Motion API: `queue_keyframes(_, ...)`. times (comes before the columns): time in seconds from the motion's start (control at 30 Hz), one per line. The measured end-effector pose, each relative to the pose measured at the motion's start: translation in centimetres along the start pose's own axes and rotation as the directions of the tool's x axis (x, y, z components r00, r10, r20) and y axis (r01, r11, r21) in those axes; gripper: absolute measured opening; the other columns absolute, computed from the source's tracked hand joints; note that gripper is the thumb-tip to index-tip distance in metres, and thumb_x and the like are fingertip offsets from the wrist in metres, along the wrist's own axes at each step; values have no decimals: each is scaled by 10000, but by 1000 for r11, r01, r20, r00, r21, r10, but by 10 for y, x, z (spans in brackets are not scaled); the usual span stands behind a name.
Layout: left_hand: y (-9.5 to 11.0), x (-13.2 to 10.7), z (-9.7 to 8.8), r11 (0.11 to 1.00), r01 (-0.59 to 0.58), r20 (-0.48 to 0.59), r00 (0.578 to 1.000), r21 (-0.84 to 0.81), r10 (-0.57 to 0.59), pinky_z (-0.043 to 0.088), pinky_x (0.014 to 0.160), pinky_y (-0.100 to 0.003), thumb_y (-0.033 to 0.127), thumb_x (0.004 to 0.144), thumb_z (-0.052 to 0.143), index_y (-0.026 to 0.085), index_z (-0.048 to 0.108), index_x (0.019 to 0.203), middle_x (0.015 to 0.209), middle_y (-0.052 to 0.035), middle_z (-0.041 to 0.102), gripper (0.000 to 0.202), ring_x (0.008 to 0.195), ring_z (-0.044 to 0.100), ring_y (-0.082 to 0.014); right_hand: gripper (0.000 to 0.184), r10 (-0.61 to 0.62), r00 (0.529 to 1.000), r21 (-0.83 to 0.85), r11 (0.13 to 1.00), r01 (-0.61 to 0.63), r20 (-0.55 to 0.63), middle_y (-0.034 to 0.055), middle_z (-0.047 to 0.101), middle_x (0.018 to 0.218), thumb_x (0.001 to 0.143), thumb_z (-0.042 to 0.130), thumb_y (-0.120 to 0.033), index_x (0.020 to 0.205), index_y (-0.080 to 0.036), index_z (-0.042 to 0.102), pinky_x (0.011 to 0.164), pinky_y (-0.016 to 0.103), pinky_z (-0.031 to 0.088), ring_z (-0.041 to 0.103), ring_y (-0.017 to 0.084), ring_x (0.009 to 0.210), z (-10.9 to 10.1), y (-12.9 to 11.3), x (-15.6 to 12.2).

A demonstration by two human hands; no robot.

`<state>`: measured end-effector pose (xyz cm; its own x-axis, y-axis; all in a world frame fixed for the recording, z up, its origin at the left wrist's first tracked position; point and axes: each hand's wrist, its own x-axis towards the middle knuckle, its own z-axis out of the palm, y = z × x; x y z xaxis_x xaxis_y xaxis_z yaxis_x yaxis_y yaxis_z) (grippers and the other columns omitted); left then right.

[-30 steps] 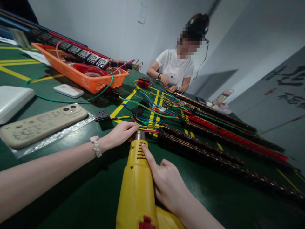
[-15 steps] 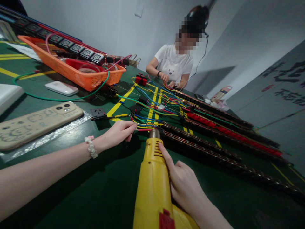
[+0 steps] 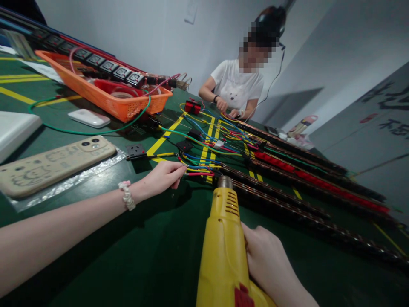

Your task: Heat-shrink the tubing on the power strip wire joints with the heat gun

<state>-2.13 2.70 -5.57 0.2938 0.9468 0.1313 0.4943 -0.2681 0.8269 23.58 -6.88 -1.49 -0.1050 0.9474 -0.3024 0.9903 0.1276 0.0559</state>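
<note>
My right hand (image 3: 266,249) is wrapped round a yellow heat gun (image 3: 223,243), its metal nozzle aimed away from me at the wire ends by the long dark strips. Pinched in the fingers of my left hand (image 3: 166,175) are coloured wires (image 3: 200,169), blue, yellow and red among them. They run right into the near end of a dark strip with copper-coloured rails (image 3: 275,198). Just left of the wires lies a black socket piece (image 3: 137,151) with a yellow-sleeved lead. The nozzle is close to the strip's end; whether it touches cannot be seen.
An orange basket (image 3: 124,108) with cables stands at the back left. A phone in a beige case (image 3: 57,164) lies on a clear plastic bag, near a white box (image 3: 17,132). Across the table, a person (image 3: 236,87) works on wires. More strips, one red (image 3: 306,177), stretch right.
The heat gun has shifted right along the wires to the strip's end. My right index finger has drawn back from its vents. My left hand keeps its hold on the wires.
</note>
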Motion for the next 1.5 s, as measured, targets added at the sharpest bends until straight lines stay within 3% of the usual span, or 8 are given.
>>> queue_keyframes(0.23,-1,0,0,1000,21,-3,1000,9,-21,319,550,-169,463,876,301,99,489,545,532,-12,525,526,493,437,-45,291,-21,1000,24,1000,21,12,4,593,788,815,364,-174,996,-224,586,665,193,214,431,77,693,-5,-10,2)
queue_keyframes(0.5,-3,2,1,1000,17,-3,1000,24,-17,310,552,-178,493,874,289,98,507,564,551,-21,538,548,505,440,-49,276,-144,990,-11,990,144,7,8,578,745,788,356,-191,952,-214,577,657,202,158,350,64,630,-4,-27,12)
queue_keyframes(0.8,-1,2,1,999,30,-20,999,36,-29,310,529,-157,501,888,265,98,485,629,556,-5,531,527,502,454,-43,222,-269,962,-6,963,270,47,-8,586,768,752,366,-179,897,-170,534,707,223,148,64,23,549,-3,-47,21)
queue_keyframes(1.07,-5,5,1,1000,17,-119,993,11,-15,284,512,-147,469,872,327,94,505,673,615,-9,512,461,554,422,-49,248,-351,933,-11,936,353,76,20,586,764,725,372,-176,916,-151,527,718,225,139,72,14,543,-6,-64,23)
queue_keyframes(1.5,-7,3,1,999,47,-52,998,-10,-48,313,504,-145,513,875,302,95,477,637,537,-5,516,512,480,440,-39,254,-346,938,72,937,343,35,-12,589,763,732,380,-145,934,-156,533,707,221,134,92,11,548,0,-45,23)
